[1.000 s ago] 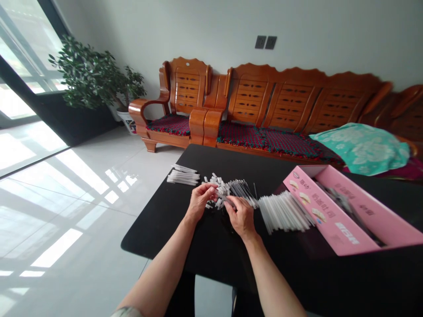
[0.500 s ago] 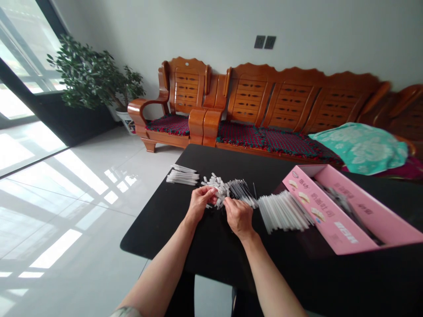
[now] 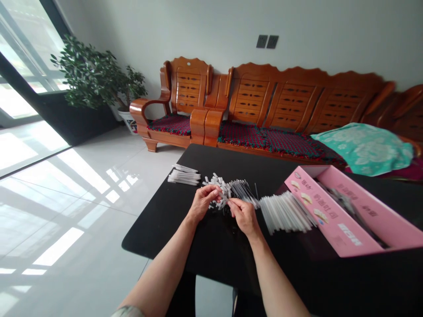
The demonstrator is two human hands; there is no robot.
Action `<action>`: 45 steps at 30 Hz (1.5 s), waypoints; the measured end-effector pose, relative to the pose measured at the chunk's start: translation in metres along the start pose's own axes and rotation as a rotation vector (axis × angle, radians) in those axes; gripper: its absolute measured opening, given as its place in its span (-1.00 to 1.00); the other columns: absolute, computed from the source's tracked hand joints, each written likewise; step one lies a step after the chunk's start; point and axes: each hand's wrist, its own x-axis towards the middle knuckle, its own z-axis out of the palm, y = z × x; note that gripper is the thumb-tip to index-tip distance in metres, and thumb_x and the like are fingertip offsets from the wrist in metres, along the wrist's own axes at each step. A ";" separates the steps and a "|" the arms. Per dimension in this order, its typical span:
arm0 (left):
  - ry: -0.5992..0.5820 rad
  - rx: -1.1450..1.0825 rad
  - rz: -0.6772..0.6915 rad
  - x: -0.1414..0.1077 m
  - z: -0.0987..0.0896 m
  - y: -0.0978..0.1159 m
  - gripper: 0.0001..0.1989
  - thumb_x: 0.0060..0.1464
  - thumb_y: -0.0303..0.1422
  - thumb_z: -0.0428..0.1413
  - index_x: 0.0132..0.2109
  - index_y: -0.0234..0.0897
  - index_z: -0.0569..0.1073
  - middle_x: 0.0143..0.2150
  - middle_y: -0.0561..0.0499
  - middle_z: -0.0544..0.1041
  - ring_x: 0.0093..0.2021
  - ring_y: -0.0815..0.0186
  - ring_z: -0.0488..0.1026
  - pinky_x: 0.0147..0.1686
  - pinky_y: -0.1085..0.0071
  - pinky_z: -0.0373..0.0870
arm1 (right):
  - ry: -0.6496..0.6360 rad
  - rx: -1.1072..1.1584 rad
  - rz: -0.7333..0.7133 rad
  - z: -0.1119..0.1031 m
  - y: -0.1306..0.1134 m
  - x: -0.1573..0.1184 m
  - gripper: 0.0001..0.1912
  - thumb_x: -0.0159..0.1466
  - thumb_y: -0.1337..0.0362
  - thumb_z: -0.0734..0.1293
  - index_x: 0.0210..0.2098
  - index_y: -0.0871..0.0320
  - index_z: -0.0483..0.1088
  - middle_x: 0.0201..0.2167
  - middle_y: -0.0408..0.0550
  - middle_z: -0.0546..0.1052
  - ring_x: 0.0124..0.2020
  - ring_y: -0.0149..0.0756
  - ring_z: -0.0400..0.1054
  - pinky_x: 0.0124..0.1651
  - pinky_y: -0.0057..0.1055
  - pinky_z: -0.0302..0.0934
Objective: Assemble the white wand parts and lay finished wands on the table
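Both hands meet over the black table, just in front of a loose pile of short white pieces. My left hand has its thumb and fingers pinched together at the pile's near edge. My right hand is also pinched, its fingertips a little right of the left ones. What lies between the fingertips is too small to make out. Thin dark rods lie right of the pile, then a row of white tubes. White sticks are stacked at the left.
A pink open box with dark items inside stands on the table's right side. Behind the table are a wooden sofa and a teal cloth. A potted plant stands at the back left.
My right hand has turned slightly, and its fingers now point more to the left. The fingertips of both hands remain close together. The whole view has shifted slightly.
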 end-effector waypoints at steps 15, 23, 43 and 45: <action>-0.011 -0.035 -0.018 0.002 -0.003 -0.001 -0.70 0.04 -0.17 0.29 -0.24 -0.37 0.56 -0.39 -0.01 0.53 -0.43 0.39 0.42 -0.37 0.46 0.36 | -0.094 0.219 0.127 0.002 0.000 0.002 -0.62 0.39 0.07 0.19 -0.28 0.20 0.52 -0.62 -0.15 0.46 -0.61 -0.42 0.23 -0.50 -0.49 0.05; -0.016 -0.014 -0.030 0.000 0.000 0.000 -0.69 0.05 -0.16 0.28 -0.25 -0.36 0.55 -0.45 0.02 0.49 -0.48 0.40 0.39 -0.40 0.46 0.36 | -0.176 0.299 0.162 -0.001 0.002 0.001 -0.56 0.40 0.04 0.14 -0.30 0.22 0.49 -0.70 -0.18 0.35 -0.67 -0.45 0.11 -0.54 -0.49 -0.06; -0.007 -0.029 -0.045 0.001 0.001 -0.004 -0.67 0.01 -0.14 0.29 -0.27 -0.36 0.56 -0.47 0.02 0.49 -0.49 0.40 0.39 -0.41 0.46 0.35 | -0.200 0.413 0.189 0.002 -0.001 0.002 -0.52 0.40 0.00 0.13 -0.28 0.24 0.49 -0.72 -0.19 0.37 -0.72 -0.48 0.05 -0.60 -0.50 -0.08; 0.105 -0.020 -0.029 0.005 -0.005 -0.005 -0.66 -0.02 -0.13 0.30 -0.27 -0.36 0.56 -0.48 0.03 0.49 -0.51 0.41 0.38 -0.45 0.47 0.34 | -0.112 0.218 0.101 0.002 0.001 0.000 -0.54 0.40 0.04 0.15 -0.40 0.20 0.48 -0.70 -0.18 0.35 -0.67 -0.45 0.14 -0.54 -0.49 -0.04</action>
